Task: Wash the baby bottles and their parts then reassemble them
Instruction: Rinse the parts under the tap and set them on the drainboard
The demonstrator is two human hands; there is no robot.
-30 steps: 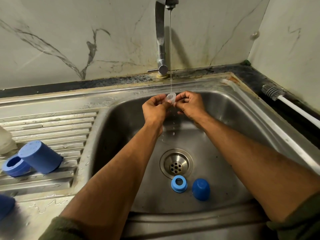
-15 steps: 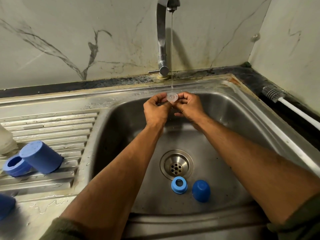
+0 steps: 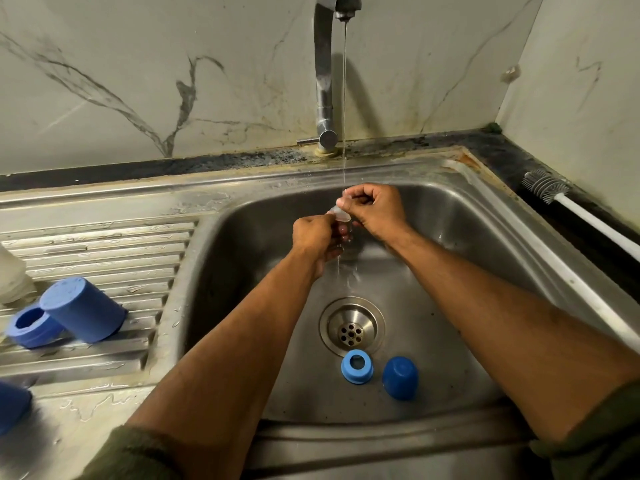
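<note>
Both hands are over the sink basin (image 3: pixel 450 244) under a thin stream of water from the tap (image 3: pixel 325 64). My left hand (image 3: pixel 313 237) and my right hand (image 3: pixel 375 209) pinch a small clear silicone teat (image 3: pixel 337 212) between their fingertips; most of it is hidden by the fingers. Water runs off it into the basin. On the sink floor near the drain (image 3: pixel 351 326) lie a blue collar ring (image 3: pixel 357 366) and a small blue cap (image 3: pixel 400 377).
On the ribbed draining board (image 3: pixel 104 244) at left lie a tall blue cap (image 3: pixel 83 310), a blue ring (image 3: pixel 33 325) and part of a pale bottle (image 3: pixel 12 271). Another blue part (image 3: pixel 12 407) shows at the left edge. A white-handled bottle brush (image 3: pixel 568 206) lies along the right counter.
The right hand has risen a little and the left has dropped slightly, turning the teat from facing up into the stream to tilted between the fingers. More water now runs off below.
</note>
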